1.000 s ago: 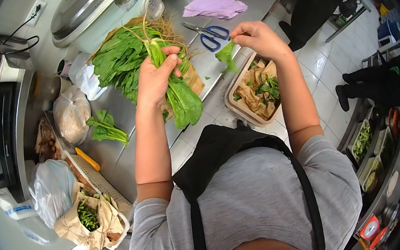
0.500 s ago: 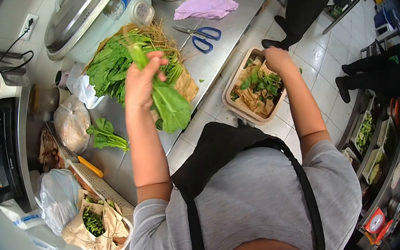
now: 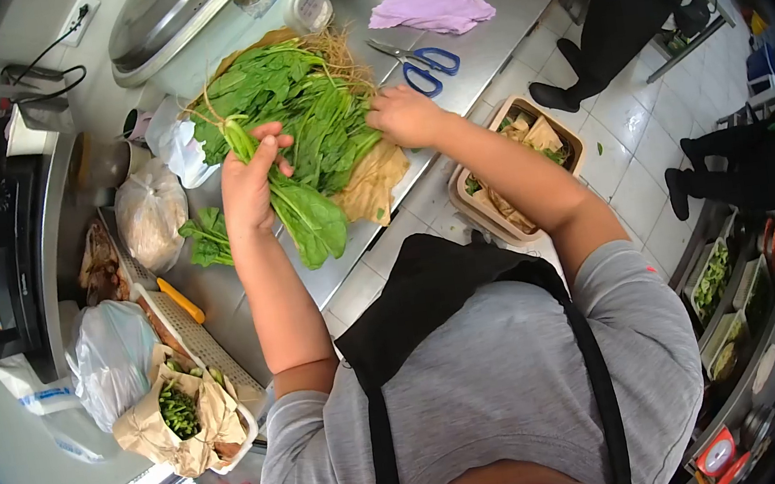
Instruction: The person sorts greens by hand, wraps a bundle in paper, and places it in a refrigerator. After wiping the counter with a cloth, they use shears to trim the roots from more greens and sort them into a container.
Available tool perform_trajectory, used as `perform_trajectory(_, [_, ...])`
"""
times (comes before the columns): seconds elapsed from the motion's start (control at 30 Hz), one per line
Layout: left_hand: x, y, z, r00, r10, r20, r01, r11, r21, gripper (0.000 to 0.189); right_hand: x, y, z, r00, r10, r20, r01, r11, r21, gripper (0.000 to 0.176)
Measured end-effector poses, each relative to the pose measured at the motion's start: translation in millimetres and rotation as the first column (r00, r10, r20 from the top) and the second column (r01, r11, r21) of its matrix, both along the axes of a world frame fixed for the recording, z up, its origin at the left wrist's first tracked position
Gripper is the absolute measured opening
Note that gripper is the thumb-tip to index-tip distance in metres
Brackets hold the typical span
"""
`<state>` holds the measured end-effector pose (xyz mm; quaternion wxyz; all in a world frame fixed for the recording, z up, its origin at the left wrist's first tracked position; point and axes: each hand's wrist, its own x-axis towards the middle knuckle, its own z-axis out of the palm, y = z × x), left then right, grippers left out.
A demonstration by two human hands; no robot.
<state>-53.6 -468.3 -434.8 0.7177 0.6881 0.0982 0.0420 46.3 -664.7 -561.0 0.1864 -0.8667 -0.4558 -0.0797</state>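
Note:
My left hand (image 3: 251, 183) is closed round the stems of a spinach plant (image 3: 312, 220), its leaves hanging toward me and thin roots sticking out at the far end. The large heap of spinach (image 3: 316, 135) lies on brown paper (image 3: 373, 186) on the steel counter, its roots at the back. At the right edge of this heap, my right hand (image 3: 409, 117) touches the stems with curled fingers; whatever is between the fingertips is hidden. Blue-handled scissors (image 3: 429, 66) rest just beyond that hand. A smaller bunch of spinach (image 3: 205, 238) lies left of my left forearm.
Below the counter edge, a plastic tub (image 3: 568, 137) holds brown paper and leaves, partly behind my right forearm. A purple cloth (image 3: 433, 2) and a large lidded appliance (image 3: 187, 25) are at the back. Another person's legs (image 3: 596, 52) are at the upper right.
My right hand has moved from the tub up to the right edge of the spinach heap. My left hand, still gripping the plant, has shifted slightly left and lower.

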Motion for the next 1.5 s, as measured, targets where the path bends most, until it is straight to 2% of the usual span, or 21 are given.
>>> perform_trajectory(0.03, [-3.2,4.8,1.2,1.0,0.009,0.009,-0.009,1.0,0.007,0.023,-0.4,-7.7,11.7,0.997,0.075,-0.032,-0.077,0.996,-0.054,0.017])
perform_trajectory(0.07, [-6.4,8.6,2.9,1.0,0.018,0.018,-0.018,1.0,0.012,0.024,3.1,-13.7,19.1,0.983,0.087,-0.161,-0.1,0.992,-0.073,0.014])
perform_trajectory(0.13, [-9.6,14.1,3.7,0.999,0.023,0.038,-0.024,1.0,0.02,0.025,10.5,-32.6,46.9,0.955,0.095,-0.283,-0.087,0.995,0.041,0.014])
perform_trajectory(0.17, [-10.5,14.8,4.1,0.998,0.024,0.051,-0.025,0.999,0.022,0.024,14.2,-42.7,60.5,0.934,0.099,-0.342,-0.07,0.993,0.096,0.014])
perform_trajectory(0.23, [-9.5,14.2,7.4,0.996,0.019,0.083,-0.021,0.999,0.027,0.024,24.9,-61.6,81.2,0.826,0.024,-0.563,0.093,0.979,0.179,0.012])
perform_trajectory(0.33, [-1.8,5.5,13.8,0.995,0.001,0.096,-0.005,0.999,0.042,0.024,32.8,-83.5,123.3,0.768,-0.111,-0.63,0.208,0.975,0.082,0.015])
perform_trajectory(0.47, [19.1,-28.3,15.5,0.987,-0.139,0.074,0.138,0.99,0.018,0.025,29.4,-92.6,160.8,0.875,-0.194,-0.445,0.158,0.981,-0.116,0.016])
perform_trajectory(0.57, [38.8,-60.8,12.5,0.964,-0.259,0.057,0.256,0.965,0.053,0.028,29.2,-89.8,172.6,0.875,-0.182,-0.449,0.083,0.969,-0.232,0.014])
perform_trajectory(0.67, [56.6,-84.0,6.3,0.9,-0.435,-0.023,0.435,0.899,0.048,0.028,28.6,-90.4,171.3,0.844,0.023,-0.536,-0.091,0.991,-0.101,0.016])
perform_trajectory(0.77, [68.0,-105.5,-6.1,0.774,-0.631,-0.049,0.626,0.775,-0.083,0.025,25.8,-84.7,163.4,0.831,0.125,-0.543,-0.171,0.985,-0.035,0.022])
perform_trajectory(0.8, [72.4,-108.8,-13.4,0.725,-0.686,-0.061,0.682,0.728,-0.069,0.022,26.3,-82.6,159.2,0.76,0.092,-0.643,-0.148,0.988,-0.034,0.023])
perform_trajectory(0.87, [77.3,-111.2,-18.1,0.796,-0.6,-0.081,0.593,0.799,-0.097,0.021,23.8,-86.2,138.3,0.967,0.14,-0.214,-0.091,0.97,0.226,0.022])
perform_trajectory(0.9, [79.4,-112.0,-18.9,0.827,-0.555,-0.091,0.546,0.831,-0.11,0.02,20.4,-87.5,130.5,0.994,0.103,0.026,-0.105,0.931,0.351,0.022])
perform_trajectory(0.93, [80.2,-111.2,-18.7,0.867,-0.488,-0.097,0.47,0.867,-0.164,0.017,12.8,-87.0,125.8,0.984,-0.078,0.159,-0.022,0.837,0.547,0.017])
perform_trajectory(1.03, [85.2,-107.5,-32.9,0.943,-0.318,-0.095,0.244,0.857,-0.453,0.016,-19.3,-96.3,102.6,0.94,-0.322,-0.112,0.316,0.698,0.643,0.013])
perform_trajectory(1.07, [86.5,-105.9,-35.2,0.944,-0.306,-0.127,0.21,0.85,-0.484,0.018,-28.6,-94.0,95.6,0.945,-0.292,-0.148,0.315,0.688,0.654,0.01])
perform_trajectory(1.17, [84.6,-110.3,-37.8,0.949,-0.28,-0.142,0.154,0.808,-0.568,0.017,-42.0,-87.0,74.3,0.947,-0.318,-0.05,0.297,0.806,0.512,0.011])
perform_trajectory(1.3, [82.8,-116.5,-37.9,0.958,-0.245,-0.151,0.088,0.748,-0.658,0.015,-45.6,-81.8,61.0,0.897,-0.44,-0.039,0.407,0.79,0.458,0.008])
perform_trajectory(1.4, [82.4,-114.6,-47.3,0.964,-0.23,-0.131,0.079,0.723,-0.686,0.014,-41.5,-82.0,53.7,0.881,-0.473,-0.007,0.405,0.748,0.526,0.007])
perform_trajectory(1.43, [81.1,-116.0,-50.5,0.968,-0.213,-0.131,0.064,0.718,-0.693,0.014,-35.7,-85.1,47.9,0.846,-0.462,-0.265,0.518,0.6,0.61,0.008])
perform_trajectory(1.5, [78.8,-114.5,-52.6,0.975,-0.203,-0.089,0.079,0.696,-0.714,0.014,-24.7,-94.9,45.6,0.663,-0.266,-0.7,0.748,0.269,0.607,0.011])
